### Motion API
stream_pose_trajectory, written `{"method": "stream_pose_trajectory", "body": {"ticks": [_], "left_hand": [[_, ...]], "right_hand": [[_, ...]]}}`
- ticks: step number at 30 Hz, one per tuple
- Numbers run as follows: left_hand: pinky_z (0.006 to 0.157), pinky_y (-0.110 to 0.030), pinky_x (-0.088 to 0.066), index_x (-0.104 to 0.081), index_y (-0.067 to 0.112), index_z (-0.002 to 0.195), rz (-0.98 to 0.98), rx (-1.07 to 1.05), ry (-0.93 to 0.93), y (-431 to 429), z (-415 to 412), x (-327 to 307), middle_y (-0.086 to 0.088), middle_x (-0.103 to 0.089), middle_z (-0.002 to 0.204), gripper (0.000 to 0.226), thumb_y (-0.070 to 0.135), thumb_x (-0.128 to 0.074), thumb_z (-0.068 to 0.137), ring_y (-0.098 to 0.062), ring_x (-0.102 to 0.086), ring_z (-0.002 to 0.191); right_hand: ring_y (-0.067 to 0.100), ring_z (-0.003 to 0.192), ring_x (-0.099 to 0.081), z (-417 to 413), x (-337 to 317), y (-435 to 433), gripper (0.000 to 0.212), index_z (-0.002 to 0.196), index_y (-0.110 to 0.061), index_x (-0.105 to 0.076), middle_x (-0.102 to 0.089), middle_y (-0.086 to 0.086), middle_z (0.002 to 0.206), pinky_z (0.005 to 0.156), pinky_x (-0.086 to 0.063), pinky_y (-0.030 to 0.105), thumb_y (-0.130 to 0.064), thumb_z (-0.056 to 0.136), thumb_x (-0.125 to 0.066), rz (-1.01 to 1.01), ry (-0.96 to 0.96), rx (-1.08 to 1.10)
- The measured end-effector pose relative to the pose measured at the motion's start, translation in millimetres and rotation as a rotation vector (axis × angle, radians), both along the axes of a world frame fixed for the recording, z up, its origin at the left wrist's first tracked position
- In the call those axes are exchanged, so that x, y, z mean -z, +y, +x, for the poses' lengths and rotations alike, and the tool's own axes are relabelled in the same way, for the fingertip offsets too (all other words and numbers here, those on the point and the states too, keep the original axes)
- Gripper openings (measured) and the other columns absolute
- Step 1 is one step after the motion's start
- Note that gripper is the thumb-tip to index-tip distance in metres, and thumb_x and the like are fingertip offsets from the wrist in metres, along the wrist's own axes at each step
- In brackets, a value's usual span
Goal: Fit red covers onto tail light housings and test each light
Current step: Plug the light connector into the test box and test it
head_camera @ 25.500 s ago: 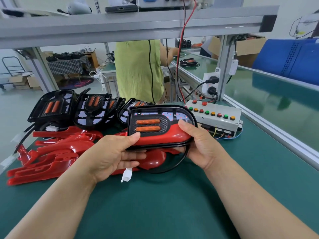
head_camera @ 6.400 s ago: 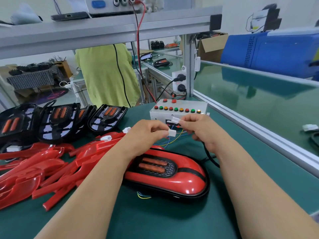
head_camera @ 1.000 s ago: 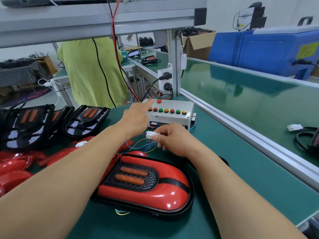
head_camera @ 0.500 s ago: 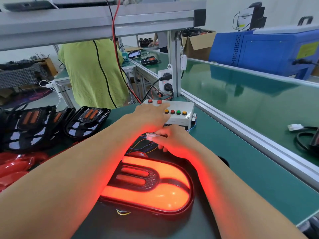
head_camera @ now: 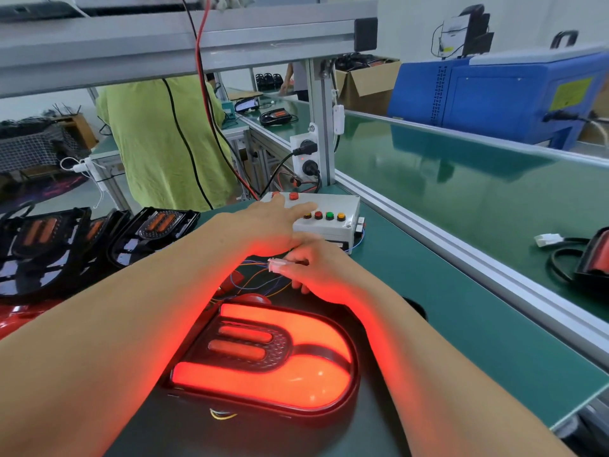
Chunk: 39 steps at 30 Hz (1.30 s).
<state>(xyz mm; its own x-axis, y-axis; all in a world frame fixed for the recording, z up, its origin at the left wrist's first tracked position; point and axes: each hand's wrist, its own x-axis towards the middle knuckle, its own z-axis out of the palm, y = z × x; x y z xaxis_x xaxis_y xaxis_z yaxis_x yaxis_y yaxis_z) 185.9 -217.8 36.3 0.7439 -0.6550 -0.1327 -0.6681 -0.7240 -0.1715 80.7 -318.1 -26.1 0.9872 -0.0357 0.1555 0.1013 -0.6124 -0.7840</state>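
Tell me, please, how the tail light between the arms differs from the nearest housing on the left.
The tail light glows red; the housing is dark. The tail light wears its red cover; the housing is bare, its insides showing. The tail light lies flat; the housing leans tilted. Both have two orange bars.

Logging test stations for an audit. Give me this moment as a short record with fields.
light: tail light on the bench, red cover fitted, glowing red
left: left hand, straight fingers on the button box
right: right hand pinches the white connector
waiting: uncovered black housings at left
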Motion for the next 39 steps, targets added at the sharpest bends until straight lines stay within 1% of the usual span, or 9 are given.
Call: {"method": "stream_pose_trajectory", "body": {"ticks": [6, 10, 14, 17, 20, 24, 29, 36, 39], "left_hand": [[0.101, -0.051, -0.043, -0.004, 0.047, 0.152, -0.073, 0.025, -0.015, 1.2, 2.2, 5.0, -0.010, -0.026, 0.149, 0.070, 0.070, -0.032, 0.093, -0.039, -0.047, 0.125], [0.109, -0.051, -0.038, -0.006, 0.055, 0.149, -0.058, 0.079, -0.009, -0.8, 2.0, 3.4, 0.006, -0.003, 0.163, 0.066, 0.074, -0.028, 0.090, -0.036, -0.040, 0.136], [0.109, -0.050, -0.038, 0.001, 0.061, 0.147, 0.063, 0.085, -0.028, -6.1, 0.1, 1.7, 0.008, 0.014, 0.164, 0.057, 0.071, -0.019, 0.094, -0.038, -0.043, 0.134], [0.108, -0.049, -0.039, 0.003, 0.065, 0.143, 0.073, 0.057, 0.036, -8.3, -2.3, -2.6, 0.010, 0.020, 0.163, 0.055, 0.073, -0.018, 0.093, -0.035, -0.041, 0.138], [0.112, -0.048, -0.035, 0.001, 0.065, 0.144, 0.067, 0.050, 0.069, -11.7, -4.6, -6.7, 0.011, 0.020, 0.163, 0.056, 0.074, -0.017, 0.092, -0.033, -0.033, 0.143], [0.116, -0.049, -0.028, -0.002, 0.062, 0.146, 0.068, 0.036, 0.064, -15.0, -6.6, -8.9, 0.010, 0.017, 0.164, 0.058, 0.075, -0.017, 0.092, -0.034, -0.026, 0.146], [0.112, -0.051, -0.033, -0.003, 0.063, 0.146, 0.078, 0.027, 0.036, -15.9, -8.3, -3.2, 0.009, 0.014, 0.164, 0.058, 0.076, -0.016, 0.090, -0.036, -0.030, 0.144], [0.106, -0.052, -0.038, -0.001, 0.068, 0.142, 0.045, 0.026, 0.002, -13.5, -5.7, 5.9, 0.012, 0.009, 0.164, 0.060, 0.081, -0.016, 0.085, -0.036, -0.029, 0.143], [0.107, -0.052, -0.038, -0.003, 0.068, 0.142, 0.001, 0.065, -0.002, -8.3, -4.1, 8.8, 0.012, 0.008, 0.165, 0.075, 0.089, -0.008, 0.069, -0.035, -0.029, 0.143]], "right_hand": [[0.006, 0.056, -0.061, -0.8, -0.9, 1.1, 0.039, 0.080, -0.007, -0.072, -0.070, 0.004, 0.072, 0.069, -0.054, 0.034, -0.043, 0.094, -0.063, -0.012, -0.004, 0.001], [0.005, 0.055, -0.060, -1.5, -1.4, 0.7, 0.041, 0.084, -0.006, -0.073, -0.070, 0.003, 0.071, 0.069, -0.054, 0.032, -0.044, 0.094, -0.062, -0.014, 0.005, 0.009], [0.008, 0.057, -0.060, -2.1, -0.3, 0.9, 0.043, 0.076, -0.006, -0.071, -0.072, 0.008, 0.074, 0.068, -0.053, 0.032, -0.044, 0.094, -0.062, -0.011, 0.012, -0.001], [0.007, 0.057, -0.061, -2.0, -0.5, 0.2, 0.044, 0.083, -0.007, -0.073, -0.072, 0.007, 0.074, 0.065, -0.053, 0.027, -0.048, 0.094, -0.060, -0.020, 0.017, 0.001], [0.003, 0.055, -0.060, -2.4, -0.7, 0.2, 0.046, 0.085, -0.009, -0.074, -0.073, 0.005, 0.074, 0.058, -0.049, 0.021, -0.052, 0.094, -0.058, -0.056, 0.021, 0.004], [0.005, 0.057, -0.061, -1.5, 0.7, 0.5, 0.046, 0.079, -0.010, -0.070, -0.073, 0.005, 0.075, 0.060, -0.050, 0.025, -0.052, 0.095, -0.058, -0.058, 0.025, 0.004], [-0.002, 0.051, -0.058, -0.2, 3.6, 0.4, 0.043, 0.092, -0.014, -0.075, -0.072, 0.001, 0.071, 0.054, -0.046, 0.017, -0.053, 0.095, -0.058, -0.042, 0.027, -0.009], [0.000, 0.053, -0.058, 0.5, 5.5, 0.2, 0.045, 0.088, -0.012, -0.075, -0.072, 0.002, 0.071, 0.066, -0.054, 0.031, -0.053, 0.095, -0.057, -0.081, 0.028, -0.024], [-0.001, 0.050, -0.056, 0.1, 5.0, 0.9, 0.041, 0.076, -0.015, -0.071, -0.071, 0.004, 0.071, 0.067, -0.053, 0.031, -0.048, 0.096, -0.059, -0.085, 0.035, -0.040]]}}
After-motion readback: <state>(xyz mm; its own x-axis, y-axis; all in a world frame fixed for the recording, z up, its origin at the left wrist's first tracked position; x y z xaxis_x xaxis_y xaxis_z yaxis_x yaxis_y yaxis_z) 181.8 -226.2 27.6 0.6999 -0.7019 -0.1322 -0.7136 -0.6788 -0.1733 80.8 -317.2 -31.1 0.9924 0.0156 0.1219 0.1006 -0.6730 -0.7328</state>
